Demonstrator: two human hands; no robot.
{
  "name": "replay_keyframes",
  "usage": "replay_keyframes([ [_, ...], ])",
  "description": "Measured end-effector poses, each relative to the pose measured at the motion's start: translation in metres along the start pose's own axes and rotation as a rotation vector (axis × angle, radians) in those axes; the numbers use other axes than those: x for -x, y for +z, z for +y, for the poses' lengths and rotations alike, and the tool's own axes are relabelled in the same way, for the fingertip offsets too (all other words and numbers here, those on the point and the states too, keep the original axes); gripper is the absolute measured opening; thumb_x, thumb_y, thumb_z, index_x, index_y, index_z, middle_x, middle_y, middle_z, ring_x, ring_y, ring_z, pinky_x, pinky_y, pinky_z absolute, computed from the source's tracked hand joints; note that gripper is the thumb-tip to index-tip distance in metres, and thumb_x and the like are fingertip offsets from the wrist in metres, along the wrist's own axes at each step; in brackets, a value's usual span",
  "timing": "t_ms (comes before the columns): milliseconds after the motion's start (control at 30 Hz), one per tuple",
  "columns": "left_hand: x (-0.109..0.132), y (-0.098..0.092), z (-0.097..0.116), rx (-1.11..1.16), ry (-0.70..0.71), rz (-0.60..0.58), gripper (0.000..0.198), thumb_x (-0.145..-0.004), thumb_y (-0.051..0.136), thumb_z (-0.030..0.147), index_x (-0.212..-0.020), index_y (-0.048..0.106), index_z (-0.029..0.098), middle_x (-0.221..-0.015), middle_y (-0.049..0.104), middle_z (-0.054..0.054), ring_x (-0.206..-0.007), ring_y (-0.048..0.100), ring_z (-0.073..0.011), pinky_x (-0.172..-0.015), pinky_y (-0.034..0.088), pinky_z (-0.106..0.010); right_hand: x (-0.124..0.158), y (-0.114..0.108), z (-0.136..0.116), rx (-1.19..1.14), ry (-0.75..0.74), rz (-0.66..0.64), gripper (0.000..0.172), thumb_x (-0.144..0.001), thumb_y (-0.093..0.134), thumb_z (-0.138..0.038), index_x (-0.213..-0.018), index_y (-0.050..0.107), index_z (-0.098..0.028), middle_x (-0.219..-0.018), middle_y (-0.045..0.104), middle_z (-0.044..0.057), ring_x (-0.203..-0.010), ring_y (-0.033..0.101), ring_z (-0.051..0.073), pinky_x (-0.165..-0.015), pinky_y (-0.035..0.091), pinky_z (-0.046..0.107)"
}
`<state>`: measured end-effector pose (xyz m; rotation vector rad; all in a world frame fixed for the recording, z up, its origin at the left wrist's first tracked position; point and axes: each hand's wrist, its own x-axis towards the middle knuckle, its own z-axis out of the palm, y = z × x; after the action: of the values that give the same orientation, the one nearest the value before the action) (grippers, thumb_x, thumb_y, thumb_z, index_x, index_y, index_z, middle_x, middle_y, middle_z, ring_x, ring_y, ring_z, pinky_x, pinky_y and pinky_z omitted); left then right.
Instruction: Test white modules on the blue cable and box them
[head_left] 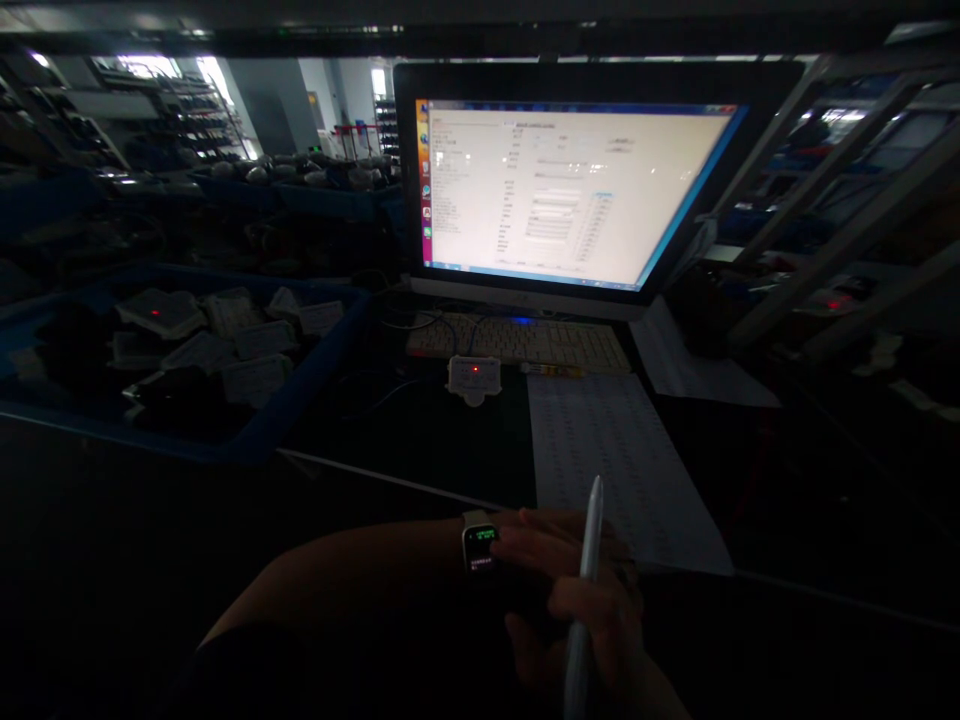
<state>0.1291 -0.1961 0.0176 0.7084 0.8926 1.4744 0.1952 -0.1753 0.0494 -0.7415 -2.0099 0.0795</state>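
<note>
A smartwatch with a lit screen is strapped to my left wrist, and my left forearm lies across the lower middle of the view. My left hand is mostly hidden behind my right one, so its fingers do not show clearly. My right hand grips a pale pen, which points upward. One finger of that hand reaches to the edge of the watch screen. Just beyond my hands, a printed sheet lies on the table.
A small white box with a red light sits before the keyboard, a cable beside it. A yellow pen lies nearby. Behind stands a lit monitor. At left, a blue bin holds several white boxes. Surroundings are dark.
</note>
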Motion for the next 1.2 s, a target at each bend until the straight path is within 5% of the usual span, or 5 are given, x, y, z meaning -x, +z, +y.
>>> replay_keyframes([
  [433, 0.003, -0.001, 0.000, 0.023, -0.036, 0.064, 0.032, -0.086, 0.051, 0.038, -0.113, 0.054, 0.020, -0.117, 0.054, -0.008, -0.100, 0.055, -0.0203, -0.083, 0.050, -0.040, 0.004, 0.001, 0.000, 0.009, -0.042, 0.008, 0.029, -0.070, 0.060, -0.021, -0.093, 0.042, -0.023, -0.100, 0.069, 0.007, -0.098, 0.064, 0.024, -0.073, 0.058, 0.039],
  [600, 0.003, -0.003, -0.001, 0.023, -0.048, 0.064, 0.030, -0.087, 0.050, 0.037, -0.112, 0.054, 0.021, -0.118, 0.054, -0.009, -0.100, 0.055, -0.0193, -0.085, 0.049, -0.040, 0.010, 0.001, 0.003, 0.012, 0.033, -0.066, 0.028, -0.070, 0.063, -0.024, -0.093, 0.049, -0.026, -0.096, 0.069, 0.003, -0.092, 0.066, 0.025, -0.072, 0.059, 0.039],
  [800, 0.001, -0.006, -0.005, 0.043, -0.059, 0.051, 0.031, -0.086, 0.052, 0.039, -0.111, 0.055, 0.021, -0.116, 0.055, -0.008, -0.099, 0.056, -0.0195, -0.083, 0.050, -0.039, 0.015, 0.002, 0.004, -0.025, 0.108, -0.003, 0.033, -0.065, 0.071, -0.023, -0.085, 0.045, -0.030, -0.089, 0.070, 0.000, -0.088, 0.067, 0.027, -0.071, 0.060, 0.043],
  [1200, -0.013, -0.009, -0.021, 0.142, 0.027, -0.134, 0.028, -0.085, 0.046, 0.024, -0.109, 0.059, 0.019, -0.083, 0.069, 0.001, -0.080, 0.066, -0.0116, -0.051, 0.046, -0.017, 0.008, 0.002, 0.002, -0.033, 0.047, -0.013, 0.028, -0.068, 0.067, -0.025, -0.087, 0.048, -0.027, -0.096, 0.070, 0.001, -0.091, 0.066, 0.024, -0.073, 0.059, 0.038],
])
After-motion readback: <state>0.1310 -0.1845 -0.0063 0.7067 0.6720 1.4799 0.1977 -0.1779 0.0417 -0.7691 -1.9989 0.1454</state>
